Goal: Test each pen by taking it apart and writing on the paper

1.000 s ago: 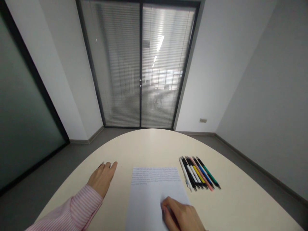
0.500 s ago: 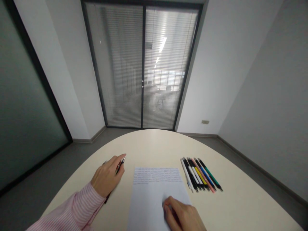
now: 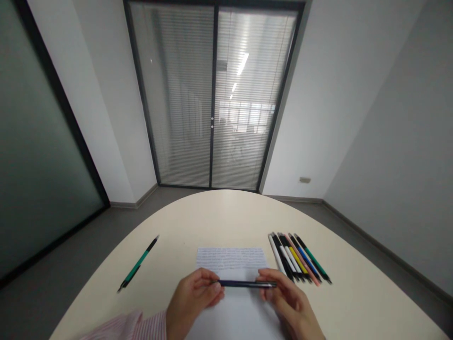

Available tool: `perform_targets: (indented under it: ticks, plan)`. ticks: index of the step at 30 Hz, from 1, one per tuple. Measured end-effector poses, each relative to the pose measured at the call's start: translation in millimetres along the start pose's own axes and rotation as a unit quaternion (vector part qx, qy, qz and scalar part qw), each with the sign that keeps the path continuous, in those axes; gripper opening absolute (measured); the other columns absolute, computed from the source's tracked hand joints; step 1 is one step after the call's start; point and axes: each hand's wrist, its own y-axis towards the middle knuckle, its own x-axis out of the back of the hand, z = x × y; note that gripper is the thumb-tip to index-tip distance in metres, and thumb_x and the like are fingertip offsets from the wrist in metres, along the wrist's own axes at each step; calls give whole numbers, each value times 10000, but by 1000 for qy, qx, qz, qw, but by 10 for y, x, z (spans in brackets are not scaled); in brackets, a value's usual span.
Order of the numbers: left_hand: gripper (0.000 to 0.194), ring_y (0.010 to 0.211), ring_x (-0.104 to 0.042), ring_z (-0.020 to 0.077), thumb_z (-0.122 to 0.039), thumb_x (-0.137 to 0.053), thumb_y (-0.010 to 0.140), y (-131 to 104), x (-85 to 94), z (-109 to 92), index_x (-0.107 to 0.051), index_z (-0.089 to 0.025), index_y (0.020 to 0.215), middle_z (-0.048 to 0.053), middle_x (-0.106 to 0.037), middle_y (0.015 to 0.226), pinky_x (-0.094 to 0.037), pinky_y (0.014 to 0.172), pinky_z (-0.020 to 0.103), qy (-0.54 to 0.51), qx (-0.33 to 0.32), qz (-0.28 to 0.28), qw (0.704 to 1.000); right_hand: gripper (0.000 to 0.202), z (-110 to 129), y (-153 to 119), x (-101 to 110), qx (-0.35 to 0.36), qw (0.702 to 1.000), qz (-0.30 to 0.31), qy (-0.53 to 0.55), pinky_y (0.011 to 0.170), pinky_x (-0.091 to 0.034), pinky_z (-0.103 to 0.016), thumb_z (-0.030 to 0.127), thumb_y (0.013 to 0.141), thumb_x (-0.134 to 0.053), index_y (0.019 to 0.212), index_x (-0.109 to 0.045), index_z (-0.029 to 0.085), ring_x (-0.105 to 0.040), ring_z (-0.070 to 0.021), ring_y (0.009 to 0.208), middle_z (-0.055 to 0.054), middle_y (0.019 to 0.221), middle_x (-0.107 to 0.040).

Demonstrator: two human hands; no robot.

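A dark pen (image 3: 239, 284) with a silvery end is held level above the paper, one end in each hand. My left hand (image 3: 196, 295) pinches its left tip between thumb and fingers. At the clip end, my right hand (image 3: 285, 297) has thumb and fingers closed around it. Below lies a white sheet of paper (image 3: 230, 316), its upper part covered with lines of handwriting; both hands hide parts of its sides.
A green and black pen (image 3: 138, 264) lies slanted on the left of the round cream table (image 3: 226, 212). To the right of the paper is a row of several pens (image 3: 299, 257) in white, black, yellow, pink, blue and green. Glass doors with blinds (image 3: 212, 94) stand beyond.
My left hand has come from the table's left side to above the paper, bringing the dark pen. My right hand has risen and taken its other end. The green pen on the left is uncovered.
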Motion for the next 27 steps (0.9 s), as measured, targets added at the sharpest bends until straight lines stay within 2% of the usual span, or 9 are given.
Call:
perform_targets:
  ticks: [2, 5, 13, 18, 22, 27]
  plan:
    - [516, 554, -645, 140, -508, -847, 468, 41, 29, -18, -636, -109, 719, 59, -700, 605, -491, 543, 221, 34, -2, 7, 999, 315, 25, 8, -6, -24, 998, -59, 15, 693, -478, -258, 430, 674, -776, 896, -717, 213, -627, -169, 711, -39, 760, -706]
    - [465, 555, -634, 135, -469, -829, 526, 75, 79, -80, -663, -106, 765, 45, -697, 595, -486, 555, 226, 74, -45, 14, 996, 388, 34, -10, -50, -48, 994, -93, 31, 709, -497, -276, 436, 627, -809, 920, -724, 197, -653, -182, 711, -42, 733, -718]
    - [258, 660, -677, 174, -324, -736, 669, 25, 131, -96, -669, -125, 819, 64, -725, 702, -527, 619, 249, 153, -115, 32, 981, 420, 62, -96, -185, -117, 975, -127, 142, 718, -530, -200, 365, 545, -878, 891, -738, 172, -668, -134, 697, -25, 704, -735]
    - [194, 658, -687, 181, -297, -671, 725, 48, 191, -55, -686, -133, 828, 67, -735, 702, -538, 622, 252, 215, -163, 28, 963, 392, 59, -65, -206, -146, 965, -121, 179, 711, -551, -179, 305, 515, -901, 838, -756, 136, -678, -122, 672, -35, 708, -742]
    - [143, 606, -670, 164, -272, -638, 758, 56, 227, -51, -702, -151, 803, 46, -729, 674, -519, 572, 224, 298, -207, 15, 932, 378, 67, -55, -204, -153, 965, -119, 178, 681, -552, -156, 292, 500, -907, 809, -759, 133, -672, -111, 639, -30, 687, -736]
    - [161, 567, -637, 138, -259, -547, 833, 17, 229, -27, -677, -175, 788, 6, -684, 617, -486, 580, 203, 398, -301, 22, 866, 368, 50, -53, -201, -148, 968, -119, 166, 669, -547, -152, 300, 500, -905, 795, -759, 136, -658, -102, 618, -24, 675, -724]
